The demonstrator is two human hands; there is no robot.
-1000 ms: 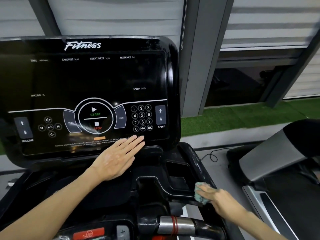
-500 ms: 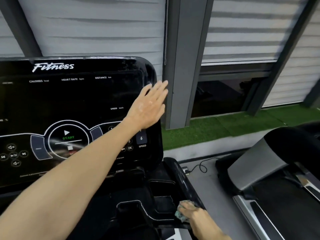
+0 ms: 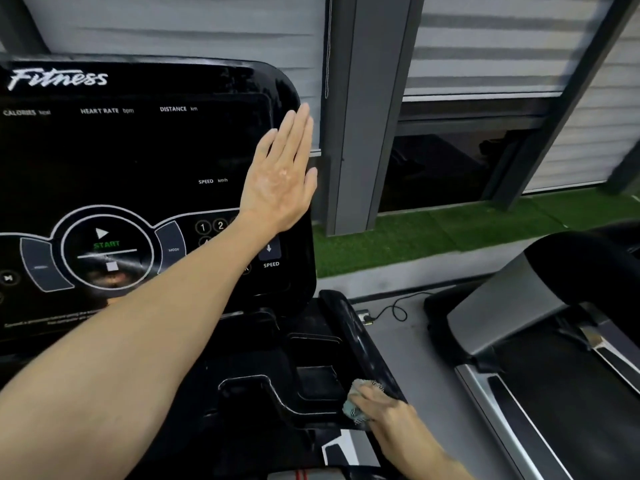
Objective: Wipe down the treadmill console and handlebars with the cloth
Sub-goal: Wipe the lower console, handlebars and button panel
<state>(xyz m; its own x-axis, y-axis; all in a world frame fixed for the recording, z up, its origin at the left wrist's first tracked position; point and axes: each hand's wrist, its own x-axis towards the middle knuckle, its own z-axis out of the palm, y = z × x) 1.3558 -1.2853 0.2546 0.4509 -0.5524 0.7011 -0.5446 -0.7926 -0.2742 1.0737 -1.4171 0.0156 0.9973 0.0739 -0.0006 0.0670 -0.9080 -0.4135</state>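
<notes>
Here my straight-fingered left hand (image 3: 278, 181) touches the glossy black console (image 3: 138, 161); my right hand (image 3: 388, 415) clutches crumpled greenish cloth (image 3: 356, 403) at its tray rim (image 3: 367, 344).

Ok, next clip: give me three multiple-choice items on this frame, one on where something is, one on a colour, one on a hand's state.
1. Where is the cloth?
A. draped on the other treadmill
B. under the right hand, at the right rim of the lower tray
C. on the grass

2. What colour is the word START on the console?
A. white
B. red
C. green

3. How is the left hand?
A. fingers straight, holding nothing, by the console's right edge
B. curled round a handlebar
C. pinching the cloth

Answers:
1 B: the cloth shows beneath the right hand on the tray rim.
2 C: the lettering below the play arrow is green.
3 A: the hand is flat and nothing is in it.
</notes>
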